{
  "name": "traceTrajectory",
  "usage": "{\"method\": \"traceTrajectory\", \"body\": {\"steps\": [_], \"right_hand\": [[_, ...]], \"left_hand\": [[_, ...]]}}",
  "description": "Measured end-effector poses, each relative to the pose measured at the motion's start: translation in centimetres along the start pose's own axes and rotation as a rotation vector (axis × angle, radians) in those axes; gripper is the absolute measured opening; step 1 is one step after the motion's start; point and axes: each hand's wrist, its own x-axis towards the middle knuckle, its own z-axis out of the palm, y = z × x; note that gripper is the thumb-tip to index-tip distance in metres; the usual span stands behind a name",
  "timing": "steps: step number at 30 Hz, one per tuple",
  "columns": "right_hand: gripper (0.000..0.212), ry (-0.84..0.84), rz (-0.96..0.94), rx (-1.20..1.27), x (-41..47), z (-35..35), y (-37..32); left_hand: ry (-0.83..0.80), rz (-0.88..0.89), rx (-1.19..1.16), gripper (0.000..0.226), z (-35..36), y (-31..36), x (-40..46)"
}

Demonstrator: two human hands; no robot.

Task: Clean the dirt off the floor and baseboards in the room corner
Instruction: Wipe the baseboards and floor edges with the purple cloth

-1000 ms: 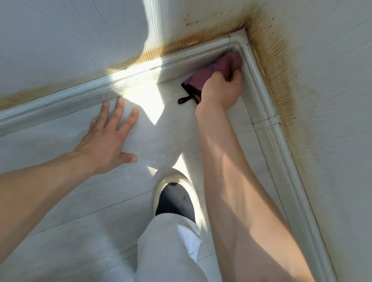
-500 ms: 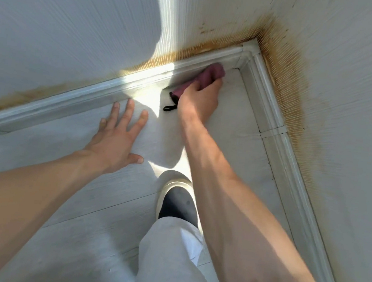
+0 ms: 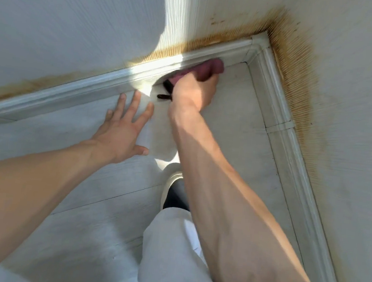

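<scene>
A person crouched in a room corner presses a maroon cloth (image 3: 209, 70) against the foot of the left-hand baseboard (image 3: 93, 87), just short of the corner joint; the right hand (image 3: 193, 90) is curled around the cloth, grasping it, with a black loop (image 3: 165, 91) of the cloth trailing out beside the wrist. The left hand (image 3: 124, 128) lies flat on the pale floor (image 3: 229, 127), fingers straight and spread, holding nothing, its fingertips near the same baseboard. Rust-brown dirt stains (image 3: 303, 92) run along both walls above the baseboards and are heaviest around the corner and up the right-hand wall. A band of sunlight crosses the left wall, baseboard and floor. Below the arms, a white trouser leg (image 3: 166, 255) and a light slipper (image 3: 172, 183) are planted on the floor
</scene>
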Motion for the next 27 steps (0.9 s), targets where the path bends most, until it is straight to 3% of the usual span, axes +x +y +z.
{"method": "traceTrajectory", "body": {"steps": [5,8,12,16,21,25,27], "right_hand": [[0.039,-0.111,0.127,-0.149,-5.7,1.8,3.6],[0.038,0.015,0.033,-0.100,-1.0,0.1,3.6],[0.041,0.114,0.053,0.098,2.8,-1.3,0.9],[0.048,0.003,0.059,0.009,-2.1,0.7,1.4],[0.011,-0.170,0.283,0.055,-8.0,2.2,4.3],[0.031,-0.239,0.397,0.128,-6.0,0.3,3.1],[0.024,-0.236,0.409,0.138,-5.0,-1.4,1.6]], "left_hand": [[0.060,-0.022,-0.140,0.108,-0.6,0.5,-0.7],[0.057,0.035,-0.034,0.117,0.3,-0.4,0.1],[0.047,0.021,-0.027,0.119,0.4,-0.6,-0.1],[0.053,0.005,-0.069,0.118,0.0,-0.1,-0.3],[0.145,-0.049,-0.213,0.085,-0.3,0.4,-1.4],[0.094,-0.002,-0.063,0.100,-0.1,0.1,-0.7],[0.100,0.042,-0.002,0.108,0.2,-0.2,-0.2]]}}
